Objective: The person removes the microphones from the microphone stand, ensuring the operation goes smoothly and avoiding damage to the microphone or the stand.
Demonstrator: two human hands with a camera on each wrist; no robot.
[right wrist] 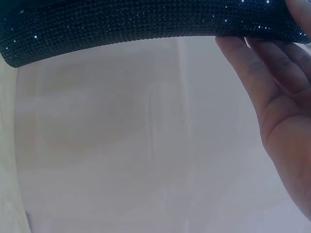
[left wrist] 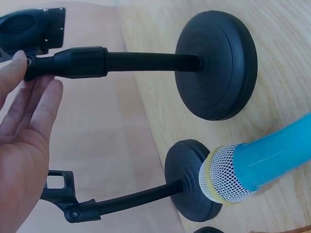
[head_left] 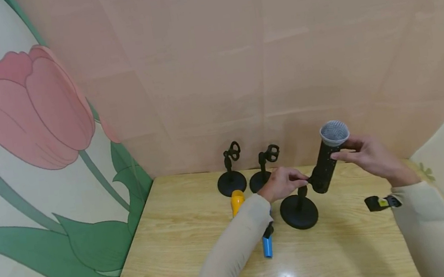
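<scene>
A black glittery microphone (head_left: 323,166) with a silver mesh head leans at the clip of the nearest black desk stand (head_left: 299,212). My right hand (head_left: 370,159) pinches its upper body just under the mesh head; the right wrist view shows fingertips along the sparkly handle (right wrist: 146,22). With thumb and fingers, my left hand (head_left: 281,183) pinches the stand's neck joint just below the clip (left wrist: 34,29). The stand's round base (left wrist: 216,65) is on the table. Below my left hand lies a blue microphone (left wrist: 272,155) with a white mesh head, partly hidden by the sleeve in the head view.
Two more black stands, one at the left (head_left: 232,183) and one in the middle (head_left: 260,180), hold no microphones at the table's back edge. A yellow microphone (head_left: 237,200) lies partly behind my left sleeve. The wooden table (head_left: 169,248) meets a draped wall (head_left: 199,90) behind.
</scene>
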